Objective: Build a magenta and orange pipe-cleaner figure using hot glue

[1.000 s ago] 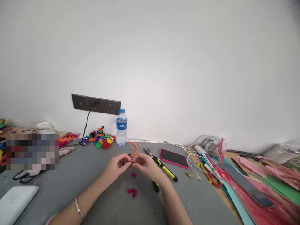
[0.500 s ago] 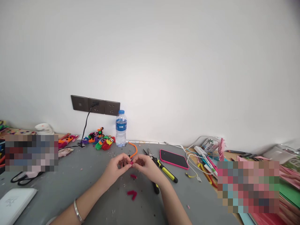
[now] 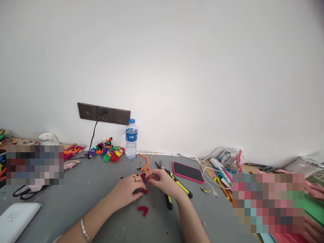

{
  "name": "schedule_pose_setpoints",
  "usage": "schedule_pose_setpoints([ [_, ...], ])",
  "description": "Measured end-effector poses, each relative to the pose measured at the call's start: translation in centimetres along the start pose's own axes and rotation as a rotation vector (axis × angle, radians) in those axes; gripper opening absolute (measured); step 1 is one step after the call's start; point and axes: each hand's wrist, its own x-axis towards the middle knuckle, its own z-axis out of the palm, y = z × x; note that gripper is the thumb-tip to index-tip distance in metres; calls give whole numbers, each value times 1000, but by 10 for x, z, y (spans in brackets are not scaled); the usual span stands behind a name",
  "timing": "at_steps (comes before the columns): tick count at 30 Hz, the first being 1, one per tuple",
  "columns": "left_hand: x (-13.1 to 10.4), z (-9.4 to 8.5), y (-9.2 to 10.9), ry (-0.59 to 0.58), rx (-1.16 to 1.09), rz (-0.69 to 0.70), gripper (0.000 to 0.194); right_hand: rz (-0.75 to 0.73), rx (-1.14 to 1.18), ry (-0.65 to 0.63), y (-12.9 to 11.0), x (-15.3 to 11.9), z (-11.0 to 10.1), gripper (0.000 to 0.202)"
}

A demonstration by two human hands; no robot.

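My left hand (image 3: pixel 128 189) rests palm down on the grey table, fingers apart and thumb beside a short dark-red piece of pipe cleaner (image 3: pixel 145 191). Just right of it, my right hand (image 3: pixel 162 181) is closed in a pinch on a small pinkish-red pipe cleaner piece (image 3: pixel 147 179), partly hidden by the fingers. Behind both hands lies a curved orange pipe cleaner (image 3: pixel 147 162); its near end and some dark bits sit close to my fingertips. A bent red pipe cleaner piece (image 3: pixel 143 210) lies nearer to me.
Yellow-and-black pliers (image 3: pixel 169 201) lie beside my right wrist, with a pink-cased phone (image 3: pixel 188 171) beyond. A water bottle (image 3: pixel 131 139) stands by the wall near colourful pipe cleaner figures (image 3: pixel 115 153). White cables (image 3: pixel 209 173) run at right; a white box (image 3: pixel 17 221) lies front left.
My hands, together over the small piece before, have come apart. The left has opened and lowered to the table by the red piece; the right keeps its pinch.
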Motion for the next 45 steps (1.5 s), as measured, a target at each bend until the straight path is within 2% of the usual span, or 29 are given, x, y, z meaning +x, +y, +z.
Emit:
schedule_pose_setpoints([
  [6,1,4,3,-10,59,-18,17,-5,45,-32,-1,0,2,12],
  [11,2,6,5,49,14,-21,16,29,160,-37,1,1,1,1],
  [14,4,0,6,159,-137,-88,14,42,134,10,-2,0,-1,13],
  [17,8,-7,7,299,-406,-235,11,13,145,54,-8,0,-4,26],
  [20,11,-11,7,349,-718,-382,20,-4,211,83,-11,0,-4,31],
  [24,12,-10,10,301,-978,-448,26,-15,301,84,-13,1,0,33],
  [28,11,-8,12,235,-1107,-459,27,-13,318,50,-12,1,3,33],
  [45,11,-8,15,143,-1183,-441,27,14,276,28,-21,0,9,31],
])
